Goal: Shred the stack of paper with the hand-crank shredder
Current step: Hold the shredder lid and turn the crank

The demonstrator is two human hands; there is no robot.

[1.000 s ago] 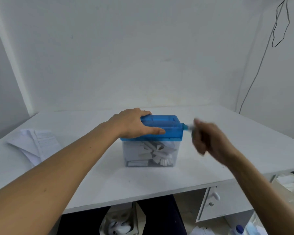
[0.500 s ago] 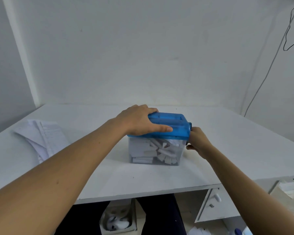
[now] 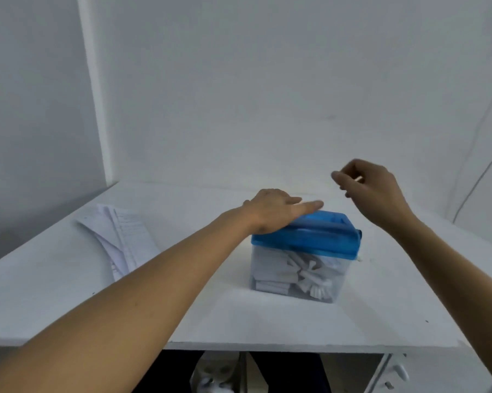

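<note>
The hand-crank shredder has a blue top (image 3: 321, 236) on a clear bin (image 3: 267, 265) holding several white paper strips, and it stands mid-table. My left hand (image 3: 276, 214) rests on the far left of the blue top with straight fingers. My right hand (image 3: 372, 188) is raised above and behind the shredder, apart from it, fingers curled. It seems to pinch a small pale sliver (image 3: 358, 179), too blurred to name. A small white bit of the crank (image 3: 359, 258) shows at the shredder's right end. The stack of paper (image 3: 125, 239) lies fanned out at the left.
The white table (image 3: 267, 321) meets white walls behind and to the left. Its front edge runs just below the shredder. Under the table on the right is a white drawer unit with a handle (image 3: 400, 374). A thin cable (image 3: 478, 180) hangs down the right wall.
My right hand has left the crank at the shredder's right side and risen up and back. My left hand's fingers have straightened on the lid. The view has tilted up.
</note>
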